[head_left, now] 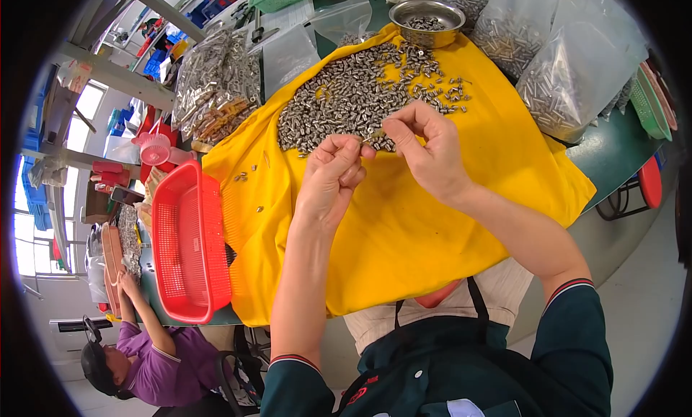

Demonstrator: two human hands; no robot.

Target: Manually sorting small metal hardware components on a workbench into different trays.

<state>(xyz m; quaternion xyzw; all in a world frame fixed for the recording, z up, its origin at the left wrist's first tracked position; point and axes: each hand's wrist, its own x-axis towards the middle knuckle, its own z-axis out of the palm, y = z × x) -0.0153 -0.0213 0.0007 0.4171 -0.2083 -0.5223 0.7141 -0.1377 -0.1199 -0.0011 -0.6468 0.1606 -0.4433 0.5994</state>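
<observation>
- Nearest the camera, along the lower edge: dark green shirt (440, 377), with bare forearms (304, 280) angled inward above yellow cloth (432, 237).
- Straight ahead of the chest, between the two hands: small piece (370, 137), thin and pale, mostly covered by fingers; exact form too small to make out.
- At its left side, left hand (331, 178): pinched around it, thumb pressed to forefinger, remaining fingers curled toward the palm.
- At its right side, right hand (436, 154): thumb and forefinger drawn close at the piece, other fingers bent; impossible to say whether gripping it or only touching.
- Hands near each other yet apart, with the piece in the narrow gap.
- By judgement, the deciding relation: piece to the right of the left fingertips and to the left of the right thumb, with the left hand seemingly nearer.
- Long axis apparently crosswise, from hand to hand; not possible to tell which end leads.
- Just beyond the hands, on the cloth: pile of metal parts (331, 100), short and cylindrical, pointing every way with no shared axis.
- Past the pile's far right edge: metal bowl (429, 39), holding similar parts.
- Well to the left: red basket (191, 247), long axis running away from the body.
</observation>
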